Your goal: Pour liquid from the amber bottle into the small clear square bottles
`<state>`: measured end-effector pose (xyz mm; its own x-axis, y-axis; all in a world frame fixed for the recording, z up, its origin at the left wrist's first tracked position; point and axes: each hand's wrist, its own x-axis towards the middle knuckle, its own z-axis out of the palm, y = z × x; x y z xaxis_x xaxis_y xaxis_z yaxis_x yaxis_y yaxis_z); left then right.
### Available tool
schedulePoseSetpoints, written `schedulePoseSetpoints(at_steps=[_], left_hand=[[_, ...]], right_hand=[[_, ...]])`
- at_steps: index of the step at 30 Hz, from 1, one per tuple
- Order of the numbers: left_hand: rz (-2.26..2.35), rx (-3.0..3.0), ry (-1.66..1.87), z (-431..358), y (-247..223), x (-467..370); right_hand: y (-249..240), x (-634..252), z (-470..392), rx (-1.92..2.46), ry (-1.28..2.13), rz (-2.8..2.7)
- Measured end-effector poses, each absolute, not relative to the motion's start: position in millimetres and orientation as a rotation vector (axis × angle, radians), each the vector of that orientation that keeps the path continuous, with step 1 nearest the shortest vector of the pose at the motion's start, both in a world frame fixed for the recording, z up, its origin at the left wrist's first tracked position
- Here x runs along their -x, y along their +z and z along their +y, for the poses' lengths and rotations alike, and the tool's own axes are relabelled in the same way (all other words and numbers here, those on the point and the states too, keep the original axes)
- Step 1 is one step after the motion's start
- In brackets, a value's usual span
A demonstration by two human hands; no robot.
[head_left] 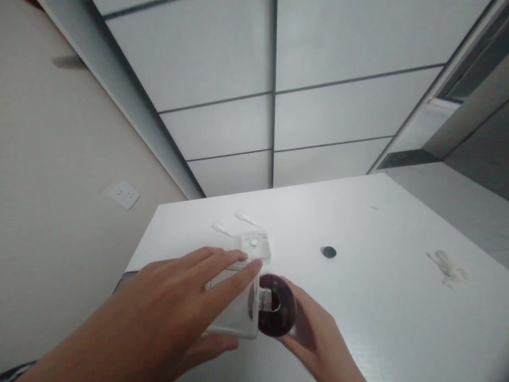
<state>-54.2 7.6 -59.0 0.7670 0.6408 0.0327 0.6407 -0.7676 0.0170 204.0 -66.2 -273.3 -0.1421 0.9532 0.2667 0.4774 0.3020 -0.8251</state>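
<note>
My left hand (194,302) is wrapped over a clear, square-sided bottle (234,313), which lies tipped on its side. Its threaded neck points right and meets a dark red-brown round object (284,321); whether the neck is inside its opening or only over it, I cannot tell. My right hand (314,329) curls around that dark object from the right. Just beyond my left fingertips a small clear square piece (255,245) rests on the white table.
The white table (377,297) carries two small white slender pieces (221,228) at the back left. A dark round disc or hole (329,252) shows right of centre, and a crumpled whitish bundle (449,269) farther right. White panelled doors (222,58) rise behind; a wall socket (124,194) is at left.
</note>
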Motion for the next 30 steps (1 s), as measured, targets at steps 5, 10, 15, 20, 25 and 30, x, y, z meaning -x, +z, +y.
schedulePoseSetpoints(at_steps=[5, 10, 15, 20, 25, 30], left_hand=[[1.048, -3.02, 0.084, 7, -67, 62], [1.058, -2.986, 0.108, 6, -66, 63], [1.069, -2.937, 0.106, 6, -63, 55], [1.075, -2.933, 0.134, 7, -63, 52], [1.06, -2.952, 0.122, 9, -61, 49], [1.021, -2.992, 0.092, 10, -53, 44]], right_hand=[[-292, -207, -61, 1.238, 0.692, -1.801], [-288, -206, -62, 1.259, 0.711, -1.762], [-278, -204, -63, 1.263, 0.745, -1.753], [-276, -204, -65, 1.284, 0.736, -1.74], [-273, -203, -65, 1.293, 0.732, -1.737], [-269, -203, -64, 1.292, 0.779, -1.748]])
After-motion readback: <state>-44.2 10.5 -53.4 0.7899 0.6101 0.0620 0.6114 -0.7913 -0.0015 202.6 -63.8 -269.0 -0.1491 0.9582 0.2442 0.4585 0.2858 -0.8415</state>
